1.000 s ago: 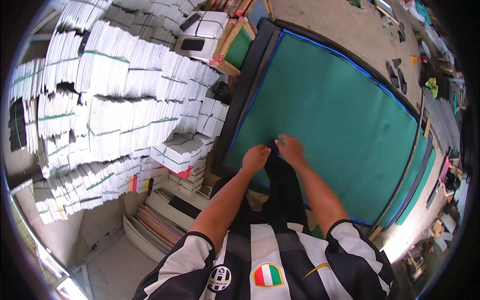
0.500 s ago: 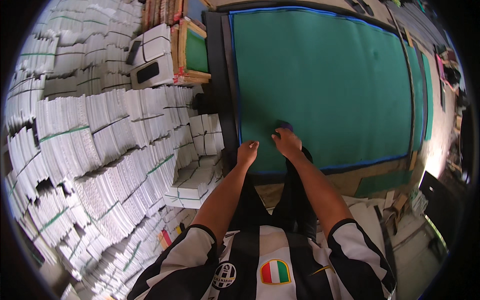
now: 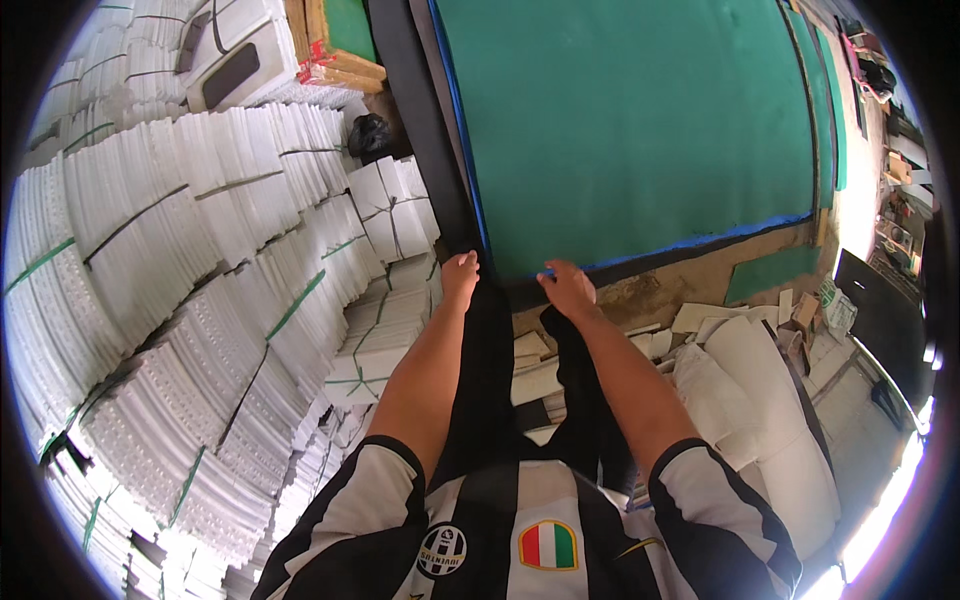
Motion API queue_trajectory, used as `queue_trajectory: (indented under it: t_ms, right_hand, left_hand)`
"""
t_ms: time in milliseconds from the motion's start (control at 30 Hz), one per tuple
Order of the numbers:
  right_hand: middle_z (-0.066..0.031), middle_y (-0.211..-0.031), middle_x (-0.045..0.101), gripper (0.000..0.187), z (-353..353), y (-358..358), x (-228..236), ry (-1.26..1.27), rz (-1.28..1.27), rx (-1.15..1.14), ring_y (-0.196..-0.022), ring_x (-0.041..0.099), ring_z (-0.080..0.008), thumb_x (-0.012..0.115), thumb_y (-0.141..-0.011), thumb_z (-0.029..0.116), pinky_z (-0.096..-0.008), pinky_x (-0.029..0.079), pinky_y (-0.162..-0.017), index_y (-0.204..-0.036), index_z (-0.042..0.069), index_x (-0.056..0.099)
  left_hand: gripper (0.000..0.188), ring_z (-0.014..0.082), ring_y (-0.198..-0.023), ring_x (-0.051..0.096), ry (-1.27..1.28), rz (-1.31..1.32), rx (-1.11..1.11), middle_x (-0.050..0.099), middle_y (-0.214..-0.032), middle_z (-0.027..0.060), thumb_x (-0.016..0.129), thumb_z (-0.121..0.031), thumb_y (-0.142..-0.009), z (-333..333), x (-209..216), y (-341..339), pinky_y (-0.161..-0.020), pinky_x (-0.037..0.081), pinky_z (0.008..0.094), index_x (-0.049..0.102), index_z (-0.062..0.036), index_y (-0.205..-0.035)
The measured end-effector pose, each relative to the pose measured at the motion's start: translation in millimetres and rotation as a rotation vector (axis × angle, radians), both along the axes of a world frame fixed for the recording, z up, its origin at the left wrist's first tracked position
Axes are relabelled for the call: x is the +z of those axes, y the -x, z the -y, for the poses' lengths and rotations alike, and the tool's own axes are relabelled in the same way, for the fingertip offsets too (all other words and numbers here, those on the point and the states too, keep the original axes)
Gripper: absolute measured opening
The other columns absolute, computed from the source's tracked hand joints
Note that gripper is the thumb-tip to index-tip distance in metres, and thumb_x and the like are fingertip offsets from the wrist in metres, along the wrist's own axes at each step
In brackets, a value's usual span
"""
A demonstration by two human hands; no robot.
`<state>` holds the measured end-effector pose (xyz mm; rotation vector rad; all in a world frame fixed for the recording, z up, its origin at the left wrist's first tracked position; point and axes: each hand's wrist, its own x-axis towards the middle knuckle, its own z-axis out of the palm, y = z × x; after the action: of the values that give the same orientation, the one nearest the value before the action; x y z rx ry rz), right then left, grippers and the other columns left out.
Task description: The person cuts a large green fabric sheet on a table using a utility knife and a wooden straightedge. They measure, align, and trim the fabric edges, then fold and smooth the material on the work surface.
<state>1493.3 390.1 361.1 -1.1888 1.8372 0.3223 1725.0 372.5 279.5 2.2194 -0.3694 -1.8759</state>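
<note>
A large green sheet [image 3: 640,120] lies flat in front of me, with a blue layer [image 3: 690,242] showing along its edges. My left hand [image 3: 460,277] is closed just off the sheet's near left corner, over the dark border; whatever it holds, if anything, is hidden. At the sheet's near edge, my right hand [image 3: 570,288] has its fingers curled together. A small bit of blue shows at its fingertips, and I cannot tell whether that is the layer's edge or a separate thing. Both forearms reach forward, apart from each other.
Tall bundles of white sheets [image 3: 150,200], tied with cords, fill the left side. A phone [image 3: 230,77] rests on a white bundle beside a wooden frame [image 3: 342,72]. White padded pieces [image 3: 760,400] and scraps lie at the lower right. A dark panel [image 3: 880,310] stands farther right.
The view has shifted, so the green sheet sits higher. Both hands are now at its near edge, the right no longer over its surface. The dark purple thing at my right hand no longer shows.
</note>
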Motion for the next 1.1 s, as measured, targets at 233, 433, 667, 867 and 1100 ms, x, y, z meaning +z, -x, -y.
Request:
queue_trajectory:
  t_ms: [233, 433, 667, 867, 1100]
  right_hand:
    - [-0.0152, -0.134, 0.064, 0.047, 6.6, -31.9, -79.3, -0.058, 0.103, 0.057, -0.124, 0.061, -0.036, 0.066, -0.098, 0.037, -0.0508, 0.052, -0.101, -0.138, 0.013, 0.06]
    - [-0.0157, -0.132, 0.065, 0.045, 3.0, -30.9, -163.1, 0.08, 0.123, 0.011, -0.121, 0.064, -0.0367, 0.066, -0.097, 0.036, -0.0502, 0.054, -0.099, -0.135, 0.013, 0.062]
    - [-0.0177, -0.128, 0.066, 0.041, 13.8, -34.5, -225.2, 0.13, 0.182, -0.117, -0.118, 0.064, -0.0384, 0.067, -0.096, 0.034, -0.05, 0.054, -0.095, -0.131, 0.013, 0.063]
    - [-0.0184, -0.126, 0.067, 0.042, 3.8, -29.8, -249.2, 0.121, 0.212, -0.169, -0.116, 0.065, -0.0376, 0.068, -0.096, 0.032, -0.0489, 0.054, -0.094, -0.131, 0.01, 0.063]
    - [-0.0181, -0.124, 0.068, 0.042, -3.2, -24.7, -264.4, 0.172, 0.228, -0.165, -0.112, 0.067, -0.0398, 0.07, -0.093, 0.032, -0.0514, 0.056, -0.092, -0.13, 0.012, 0.063]
  left_hand:
    - [0.037, 0.0239, -0.09, 0.067, 0.218, 0.123, -0.127, 0.074, -0.107, 0.0131, 0.065, -0.033, -0.099, -35.5, -162.2, -12.3, -0.079, 0.054, 0.0362, 0.072, -0.0015, -0.116]
    - [0.028, 0.0398, -0.093, 0.071, 0.466, 0.232, -0.425, 0.071, -0.094, 0.0229, 0.059, -0.032, -0.1, 29.9, -213.3, 7.4, -0.078, 0.054, 0.0475, 0.075, -0.0087, -0.1]
    - [0.049, 0.0357, -0.126, 0.062, 0.449, 0.26, -0.445, 0.063, -0.135, 0.0242, 0.058, -0.026, -0.102, 98.2, -284.5, 29.8, -0.102, 0.049, 0.0397, 0.055, 0.0041, -0.14]
    - [0.06, 0.0369, -0.139, 0.051, 0.403, 0.287, -0.483, 0.051, -0.15, 0.0266, 0.057, -0.02, -0.102, 120.1, -320.8, 42.7, -0.114, 0.042, 0.0394, 0.038, 0.0046, -0.153]
    - [0.061, 0.0349, -0.119, 0.066, 0.479, 0.437, -0.402, 0.068, -0.126, 0.0232, 0.069, -0.021, -0.095, 120.7, -313.8, 51.2, -0.101, 0.052, 0.0403, 0.048, 0.0011, -0.147]
